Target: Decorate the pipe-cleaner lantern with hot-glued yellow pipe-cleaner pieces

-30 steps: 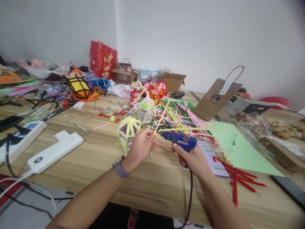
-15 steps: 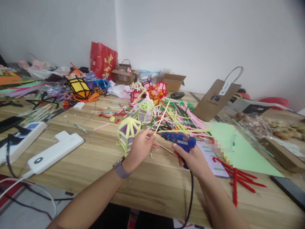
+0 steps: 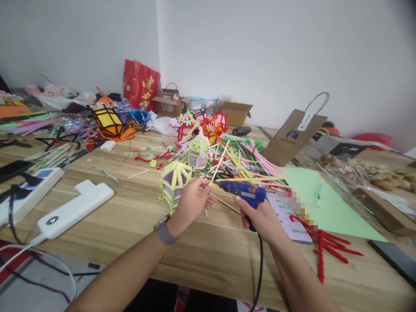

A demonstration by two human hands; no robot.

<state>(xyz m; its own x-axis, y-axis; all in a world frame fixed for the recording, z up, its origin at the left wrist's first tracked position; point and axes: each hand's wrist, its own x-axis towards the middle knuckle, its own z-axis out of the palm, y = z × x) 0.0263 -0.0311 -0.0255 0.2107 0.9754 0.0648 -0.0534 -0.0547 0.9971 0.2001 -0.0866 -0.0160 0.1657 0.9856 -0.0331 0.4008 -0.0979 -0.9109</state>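
My left hand is closed, its fingers pinching a thin wooden stick that slants up and away. My right hand grips a blue hot glue gun, whose nozzle points left, close to the left fingertips and the stick's lower end. Along the gun's top runs a yellow-green pipe cleaner; where it is held I cannot tell. A second stick lies below the gun. Just behind my left hand stands a yellow and purple lantern, partly covered by it.
A similar lantern stands behind, beside a heap of pipe cleaners. To the left lie a white power bank and a power strip. On the right are a green sheet, red pipe cleaners and a brown paper bag.
The glue gun and my right hand have shifted very slightly left. The stick and my left hand keep nearly the same place.
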